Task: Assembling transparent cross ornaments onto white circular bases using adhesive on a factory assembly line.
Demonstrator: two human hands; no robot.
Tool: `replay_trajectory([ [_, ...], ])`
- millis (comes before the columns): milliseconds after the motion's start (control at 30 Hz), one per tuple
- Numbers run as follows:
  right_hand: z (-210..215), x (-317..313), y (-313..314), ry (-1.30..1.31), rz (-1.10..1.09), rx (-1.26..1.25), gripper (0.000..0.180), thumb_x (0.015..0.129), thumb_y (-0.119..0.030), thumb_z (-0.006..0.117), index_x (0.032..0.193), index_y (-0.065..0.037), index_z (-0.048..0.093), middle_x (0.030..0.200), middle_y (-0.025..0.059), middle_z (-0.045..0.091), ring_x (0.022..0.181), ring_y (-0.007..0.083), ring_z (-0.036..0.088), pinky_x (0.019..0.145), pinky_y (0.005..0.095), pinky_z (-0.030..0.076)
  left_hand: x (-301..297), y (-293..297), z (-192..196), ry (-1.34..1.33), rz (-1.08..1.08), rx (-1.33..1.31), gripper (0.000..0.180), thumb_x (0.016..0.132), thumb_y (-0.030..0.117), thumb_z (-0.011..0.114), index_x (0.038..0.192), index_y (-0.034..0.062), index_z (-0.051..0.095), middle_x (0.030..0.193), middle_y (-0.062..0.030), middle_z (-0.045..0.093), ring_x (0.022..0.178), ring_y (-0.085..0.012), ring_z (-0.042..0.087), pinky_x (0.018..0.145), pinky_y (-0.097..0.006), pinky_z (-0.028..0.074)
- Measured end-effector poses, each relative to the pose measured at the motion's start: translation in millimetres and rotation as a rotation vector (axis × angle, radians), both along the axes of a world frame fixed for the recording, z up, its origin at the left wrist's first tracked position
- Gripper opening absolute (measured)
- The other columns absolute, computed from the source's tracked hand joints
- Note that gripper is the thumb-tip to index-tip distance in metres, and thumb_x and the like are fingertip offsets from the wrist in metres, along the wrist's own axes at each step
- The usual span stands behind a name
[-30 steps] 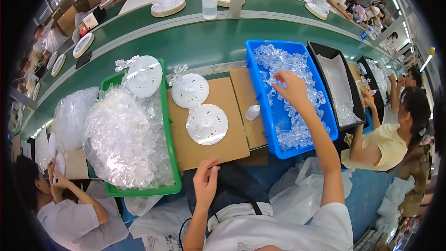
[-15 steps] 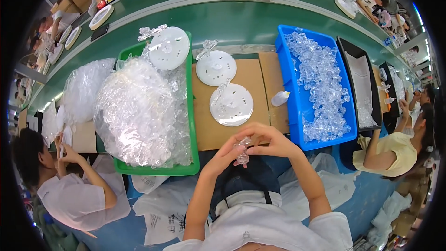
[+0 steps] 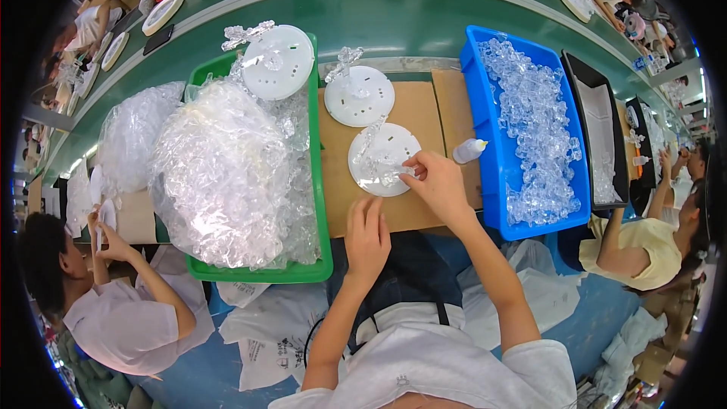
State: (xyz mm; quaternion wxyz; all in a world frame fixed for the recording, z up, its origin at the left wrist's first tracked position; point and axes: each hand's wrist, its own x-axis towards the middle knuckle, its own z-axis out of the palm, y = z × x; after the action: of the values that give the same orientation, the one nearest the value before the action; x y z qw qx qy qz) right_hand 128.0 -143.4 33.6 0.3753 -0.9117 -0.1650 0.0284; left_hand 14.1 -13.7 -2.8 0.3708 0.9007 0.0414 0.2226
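Observation:
My right hand pinches a small clear plastic piece at the right edge of the nearest white round disc. That disc lies on a brown cardboard sheet, and other clear plastic parts sit on its left half. My left hand rests at the cardboard's near edge, just below the disc, fingers stretched out and holding nothing. Behind is a second white disc with a clear part standing on it. A third disc lies on the far end of the green bin, a clear part at its left.
The green bin on the left holds a large clear bag and loose clear pieces. On the right, a blue bin is filled with clear plastic pieces. A small white bottle lies beside it. Co-workers sit on both sides.
My hands were together over my lap with a clear piece; now they are apart. The right has moved forward to the nearest disc with a piece, the left to the cardboard's edge.

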Motion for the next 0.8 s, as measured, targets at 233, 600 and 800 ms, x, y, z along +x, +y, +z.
replay_trajectory([
  [233, 5.6, 10.1, -0.7, 0.038, 0.131, -0.038, 0.019, 0.071, -0.016, 0.072, 0.084, -0.004, 0.065, 0.072, 0.0087, 0.058, 0.064, 0.0199, 0.059, 0.06, 0.0321, 0.047, 14.2, 8.0, -8.8, 0.044, -0.079, 0.2, 0.048, 0.081, 0.002, 0.057, 0.128, 0.0054, 0.049, 0.12, -0.0214, 0.049, 0.115, -0.0373, 0.048, 0.094, -0.044, 0.042],
  [600, -24.1, -55.1, -26.6, -0.245, -0.506, 0.334, 0.057, 0.083, -0.012, 0.065, 0.131, 0.004, 0.038, 0.131, 0.0177, 0.044, 0.123, 0.0284, 0.043, 0.102, 0.0375, 0.036, 13.5, 9.3, -11.7, 0.044, -0.109, 0.264, 0.044, 0.083, 0.008, 0.059, 0.126, 0.0054, 0.053, 0.114, -0.0228, 0.05, 0.114, -0.039, 0.046, 0.099, -0.048, 0.036],
  [800, -48.0, -13.4, -30.2, -0.311, -0.58, 0.308, 0.062, 0.085, -0.013, 0.064, 0.135, 0.002, 0.03, 0.134, 0.0203, 0.04, 0.126, 0.0307, 0.04, 0.105, 0.0398, 0.032, 17.0, -4.0, -12.9, 0.027, -0.112, 0.237, 0.046, 0.082, 0.007, 0.06, 0.127, 0.0054, 0.052, 0.108, -0.0219, 0.051, 0.111, -0.0388, 0.047, 0.095, -0.048, 0.038],
])
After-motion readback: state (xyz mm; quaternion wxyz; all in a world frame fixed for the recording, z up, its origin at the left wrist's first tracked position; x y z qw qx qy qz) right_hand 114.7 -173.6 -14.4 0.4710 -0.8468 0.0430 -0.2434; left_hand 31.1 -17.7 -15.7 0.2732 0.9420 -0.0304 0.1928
